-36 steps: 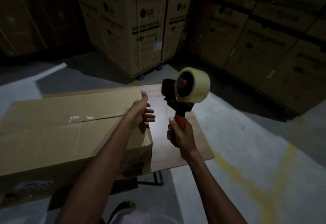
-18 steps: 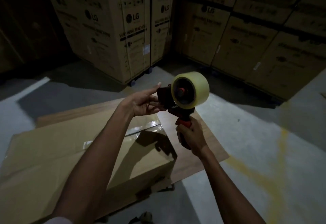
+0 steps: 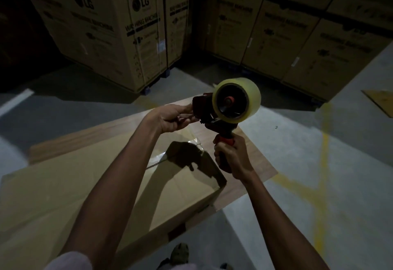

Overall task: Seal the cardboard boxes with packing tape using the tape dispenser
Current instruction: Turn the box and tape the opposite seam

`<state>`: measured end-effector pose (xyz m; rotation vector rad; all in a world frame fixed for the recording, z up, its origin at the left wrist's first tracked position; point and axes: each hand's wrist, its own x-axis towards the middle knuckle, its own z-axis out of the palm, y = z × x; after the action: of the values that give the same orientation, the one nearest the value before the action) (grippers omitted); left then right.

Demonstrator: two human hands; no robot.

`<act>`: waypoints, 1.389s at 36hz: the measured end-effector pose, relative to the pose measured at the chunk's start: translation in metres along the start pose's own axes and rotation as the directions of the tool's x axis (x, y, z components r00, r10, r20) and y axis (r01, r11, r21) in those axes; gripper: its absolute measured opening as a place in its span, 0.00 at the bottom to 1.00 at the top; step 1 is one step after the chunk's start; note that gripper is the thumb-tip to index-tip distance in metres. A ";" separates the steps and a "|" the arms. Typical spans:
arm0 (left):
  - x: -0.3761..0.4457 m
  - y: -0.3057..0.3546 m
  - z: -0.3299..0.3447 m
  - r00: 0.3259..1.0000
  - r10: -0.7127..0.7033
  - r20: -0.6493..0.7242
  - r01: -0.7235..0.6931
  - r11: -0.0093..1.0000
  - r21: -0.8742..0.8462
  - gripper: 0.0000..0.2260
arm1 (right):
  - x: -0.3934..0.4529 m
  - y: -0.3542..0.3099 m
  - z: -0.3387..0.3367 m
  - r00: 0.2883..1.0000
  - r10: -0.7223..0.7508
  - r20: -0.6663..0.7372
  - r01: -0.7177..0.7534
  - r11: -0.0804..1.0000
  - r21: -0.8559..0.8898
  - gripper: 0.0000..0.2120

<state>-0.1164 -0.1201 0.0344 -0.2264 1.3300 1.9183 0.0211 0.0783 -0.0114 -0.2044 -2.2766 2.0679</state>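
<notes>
Our tape dispenser (image 3: pixel 225 110) is raised above the cardboard box (image 3: pixel 89 186) on the worktop (image 3: pixel 255 163), the right hand (image 3: pixel 231 159) clenched round its red handle. The left hand (image 3: pixel 172 117) seems to pinch at its front end, though dim light hides the tape. We risk the loose end curling onto itself, or fingers catching the blade.

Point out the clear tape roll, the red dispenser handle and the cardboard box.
clear tape roll (image 3: pixel 254 97): head view, outer band.
red dispenser handle (image 3: pixel 227 142): head view, top of grip.
cardboard box (image 3: pixel 63 195): head view, top flap.
</notes>
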 end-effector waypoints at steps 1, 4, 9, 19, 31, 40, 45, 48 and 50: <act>0.000 0.001 0.000 0.999 0.009 -0.035 -0.007 0.998 0.057 0.09 | 0.001 0.001 0.001 1.000 0.006 -0.006 -0.006 1.000 0.000 0.02; 0.003 0.003 0.000 0.982 0.106 -0.155 -0.053 0.949 0.312 0.06 | 0.002 0.002 0.006 0.999 0.005 -0.032 -0.005 1.000 -0.018 0.04; 0.015 0.010 -0.002 0.911 0.347 -0.223 -0.139 0.767 0.626 0.08 | 0.007 0.006 0.013 0.998 0.019 -0.059 -0.024 0.995 -0.094 0.10; 0.049 -0.001 -0.015 0.837 0.479 -0.266 -0.072 0.577 0.813 0.03 | 0.002 0.009 0.015 0.983 0.077 -0.166 -0.120 0.954 -0.273 0.26; 0.050 -0.006 -0.027 0.771 0.582 -0.260 -0.027 0.437 0.899 0.08 | -0.015 0.017 0.011 0.966 0.099 -0.240 -0.194 0.889 -0.414 0.23; 0.052 -0.007 -0.033 0.786 0.530 -0.317 0.002 0.511 0.860 0.15 | -0.019 0.018 0.012 0.965 0.115 -0.237 -0.214 0.867 -0.450 0.22; 0.054 -0.017 -0.037 0.750 0.526 -0.402 0.011 0.597 0.802 0.17 | -0.022 0.015 0.012 0.973 0.117 -0.198 -0.203 0.844 -0.497 0.20; 0.059 -0.024 -0.035 0.702 0.572 -0.423 0.020 0.579 0.815 0.16 | -0.025 0.017 0.009 0.977 0.108 -0.183 -0.191 0.821 -0.538 0.18; 0.061 -0.027 -0.035 0.680 0.589 -0.436 0.022 0.578 0.816 0.15 | -0.032 0.020 0.005 0.976 0.111 -0.187 -0.198 0.808 -0.555 0.17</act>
<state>-0.1494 -0.1164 -0.0331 -0.2699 2.7695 1.3106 0.0532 0.0704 -0.0302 -0.5651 -2.7914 1.2905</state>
